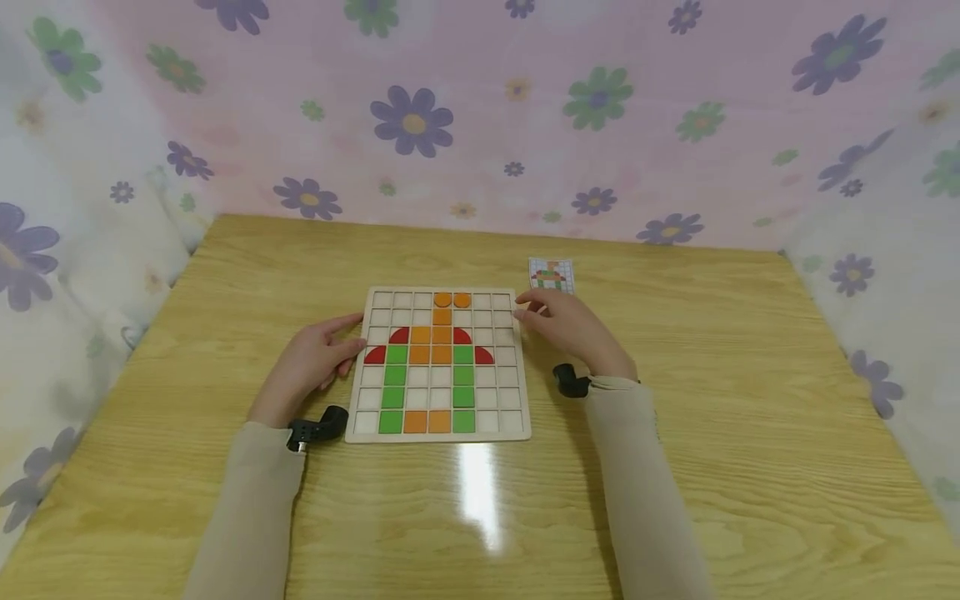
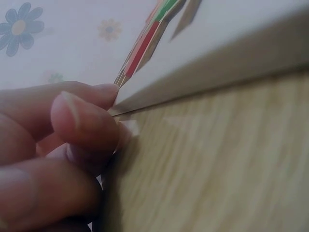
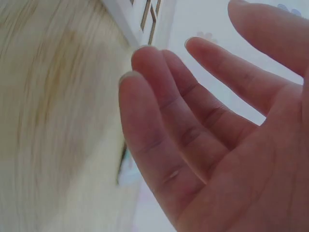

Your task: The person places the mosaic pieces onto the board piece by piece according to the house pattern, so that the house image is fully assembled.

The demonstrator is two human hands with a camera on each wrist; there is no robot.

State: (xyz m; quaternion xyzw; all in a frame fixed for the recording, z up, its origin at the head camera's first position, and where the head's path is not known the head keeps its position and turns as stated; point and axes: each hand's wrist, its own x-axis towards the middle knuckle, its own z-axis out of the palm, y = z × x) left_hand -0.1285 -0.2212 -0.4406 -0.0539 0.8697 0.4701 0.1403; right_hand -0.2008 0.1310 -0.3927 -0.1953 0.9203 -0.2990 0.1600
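Observation:
A square wooden grid board lies flat on the table. Its cells hold green squares, orange squares, red quarter-round pieces and two orange discs in the far row. My left hand touches the board's left side; in the left wrist view its fingertips meet the edge beside a red piece. At the far right corner is my right hand, fingers loosely bent. The right wrist view shows nothing in its palm; whether a fingertip touches the board I cannot tell.
A small printed card with a similar coloured pattern lies behind my right hand, partly covered by it. Flowered cloth hangs along the back and sides of the wooden table. A black wrist device juts from each sleeve.

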